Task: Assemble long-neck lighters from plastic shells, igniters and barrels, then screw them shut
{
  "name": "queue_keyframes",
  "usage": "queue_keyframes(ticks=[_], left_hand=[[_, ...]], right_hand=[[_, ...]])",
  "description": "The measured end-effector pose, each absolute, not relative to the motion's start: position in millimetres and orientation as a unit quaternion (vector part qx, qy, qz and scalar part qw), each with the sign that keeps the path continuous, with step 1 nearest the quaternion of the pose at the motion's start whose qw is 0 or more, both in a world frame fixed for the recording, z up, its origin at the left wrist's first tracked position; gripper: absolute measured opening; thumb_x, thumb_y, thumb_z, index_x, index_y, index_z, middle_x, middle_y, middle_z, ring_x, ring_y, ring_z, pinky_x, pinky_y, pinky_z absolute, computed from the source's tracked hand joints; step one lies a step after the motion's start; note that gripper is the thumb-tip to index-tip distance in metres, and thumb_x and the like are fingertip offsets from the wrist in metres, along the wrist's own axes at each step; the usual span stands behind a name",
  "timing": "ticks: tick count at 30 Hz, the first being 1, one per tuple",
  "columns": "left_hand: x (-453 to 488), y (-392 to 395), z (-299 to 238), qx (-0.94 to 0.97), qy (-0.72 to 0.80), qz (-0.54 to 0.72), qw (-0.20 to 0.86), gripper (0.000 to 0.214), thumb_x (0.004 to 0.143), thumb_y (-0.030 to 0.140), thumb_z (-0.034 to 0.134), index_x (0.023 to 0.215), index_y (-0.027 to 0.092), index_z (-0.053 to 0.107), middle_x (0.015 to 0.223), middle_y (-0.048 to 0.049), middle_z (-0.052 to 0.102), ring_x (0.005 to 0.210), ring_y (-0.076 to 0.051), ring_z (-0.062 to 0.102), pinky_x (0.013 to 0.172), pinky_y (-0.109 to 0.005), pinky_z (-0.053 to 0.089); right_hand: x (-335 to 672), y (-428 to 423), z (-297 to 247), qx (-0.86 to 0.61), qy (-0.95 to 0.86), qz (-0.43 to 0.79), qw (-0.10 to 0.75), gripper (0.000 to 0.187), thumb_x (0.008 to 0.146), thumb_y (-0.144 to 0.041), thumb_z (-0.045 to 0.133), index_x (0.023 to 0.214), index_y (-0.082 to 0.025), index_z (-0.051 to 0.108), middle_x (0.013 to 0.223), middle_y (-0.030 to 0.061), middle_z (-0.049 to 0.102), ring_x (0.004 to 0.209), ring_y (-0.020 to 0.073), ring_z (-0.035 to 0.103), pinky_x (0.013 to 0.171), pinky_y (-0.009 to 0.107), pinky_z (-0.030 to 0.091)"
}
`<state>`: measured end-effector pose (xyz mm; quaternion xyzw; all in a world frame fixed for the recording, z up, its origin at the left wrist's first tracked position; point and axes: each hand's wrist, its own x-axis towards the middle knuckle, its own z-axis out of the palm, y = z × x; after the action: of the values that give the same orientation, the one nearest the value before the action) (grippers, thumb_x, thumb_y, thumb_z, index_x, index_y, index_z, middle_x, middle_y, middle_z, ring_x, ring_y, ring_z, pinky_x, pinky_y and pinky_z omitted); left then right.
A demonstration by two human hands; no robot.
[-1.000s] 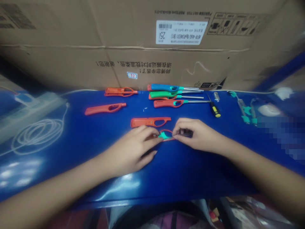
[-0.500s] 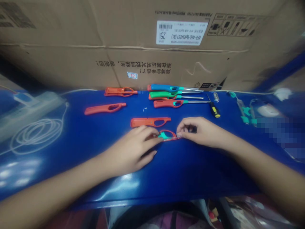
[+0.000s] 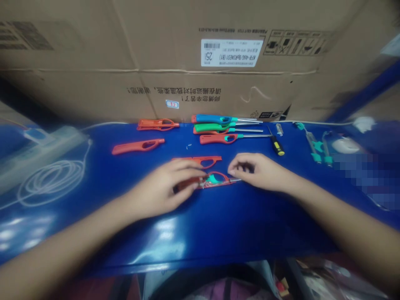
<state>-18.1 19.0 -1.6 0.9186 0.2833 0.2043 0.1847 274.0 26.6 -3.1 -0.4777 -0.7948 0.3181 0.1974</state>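
An opened red gas lighter [image 3: 225, 182] lies on the blue table, its teal trigger [image 3: 214, 178] and thin wires exposed. My left hand [image 3: 170, 185] is closed around its handle end, fingers on the far side and thumb on the near side. At the other end, a metal tube [image 3: 236, 180] runs under my right hand [image 3: 253, 168]. The fingers of that hand are curled with the tips together; whether they pinch anything is hidden. Just behind lies a loose red lighter shell half [image 3: 206, 161], partly covered by my left fingers.
Several lighters [image 3: 215, 138] lie in a group at the back, with a screwdriver [image 3: 276, 146] to their right. Red shells [image 3: 139, 146] are at the left, teal-ended parts [image 3: 315, 146] at the right. A coiled white cable [image 3: 53, 183] lies far left. A cardboard box [image 3: 103, 50] stands behind.
My left hand has shifted left along the lighter, uncovering more wires and its inside. My right fingertips have come slightly off the tube joint, so more of the tube shows. The view has tilted slightly.
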Motion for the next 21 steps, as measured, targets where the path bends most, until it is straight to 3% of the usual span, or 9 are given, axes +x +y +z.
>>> queue_keyframes(ticks=[6,14,21], left_hand=[[-38,46,4,0.924,0.349,0.149,0.054,0.026,0.094,0.019,0.053,0.110,0.019,0.074,0.111,-0.0082,0.072,0.104,-0.025,0.065,0.099,-0.046,0.050],[-40,49,-1,0.915,0.373,0.136,0.074,0.019,0.093,0.021,0.054,0.098,0.017,0.071,0.105,-0.0093,0.068,0.098,-0.023,0.065,0.088,-0.039,0.054],[-39,48,-4,0.906,0.400,0.124,0.065,0.014,0.093,0.022,0.047,0.097,0.016,0.059,0.101,-0.0112,0.067,0.092,-0.026,0.066,0.081,-0.040,0.055]], right_hand=[[270,24,-5,-0.458,-0.811,0.235,0.277,0.014,0.091,-0.026,0.059,0.087,-0.017,0.069,0.083,0.0035,0.065,0.069,0.0135,0.056,0.063,0.028,0.045],[271,24,-9,-0.416,-0.855,0.129,0.282,0.010,0.092,-0.016,0.056,0.091,-0.019,0.066,0.090,0.0063,0.068,0.086,0.0201,0.061,0.078,0.036,0.051],[270,24,-12,-0.401,-0.870,0.093,0.273,0.011,0.093,-0.017,0.055,0.098,-0.019,0.064,0.096,0.0083,0.068,0.093,0.0232,0.062,0.084,0.041,0.052]])
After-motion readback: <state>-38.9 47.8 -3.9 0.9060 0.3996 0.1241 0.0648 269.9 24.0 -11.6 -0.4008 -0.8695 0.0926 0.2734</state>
